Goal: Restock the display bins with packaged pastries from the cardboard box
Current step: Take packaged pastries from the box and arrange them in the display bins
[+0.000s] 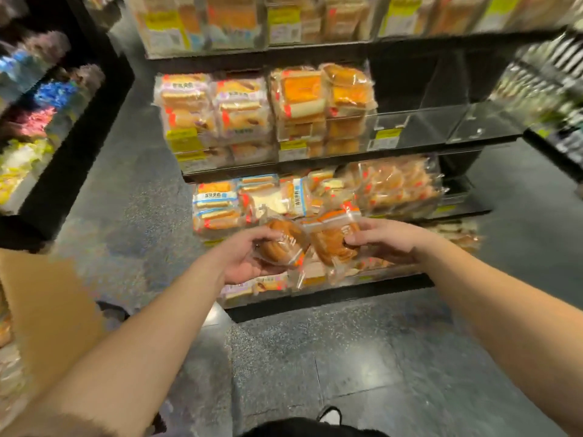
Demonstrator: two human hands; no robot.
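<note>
The person stands in front of a black tiered display shelf [331, 298] with clear plastic bins, both arms stretched toward its lower tiers. The left hand [249, 257] curls its fingers around a clear-wrapped round brown pastry with a white label [280, 244], cradling it from below. The right hand [385, 242] pinches a second clear-wrapped brown pastry [334, 244] by its right edge, thumb on top. The two packs touch each other and hang just above the lowest front bin [315, 279], not yet set down.

The brown cardboard box [47, 310] sits at the left edge of the view beside the left arm; its contents are mostly out of frame and blurred, so how much stock remains in it cannot be told.

As for progress, the job looks well under way but not finished. The left and middle bins of the middle tier are stacked high with orange and yellow wrapped cakes [303, 105], and the tier below holds a heap of mixed packs. However, the clear bin at the right of the middle tier [419, 124] shows no product at all, and the space to its right also looks bare. These two pastries are yet to be placed, and at least that empty bin probably needs filling afterwards.
</note>
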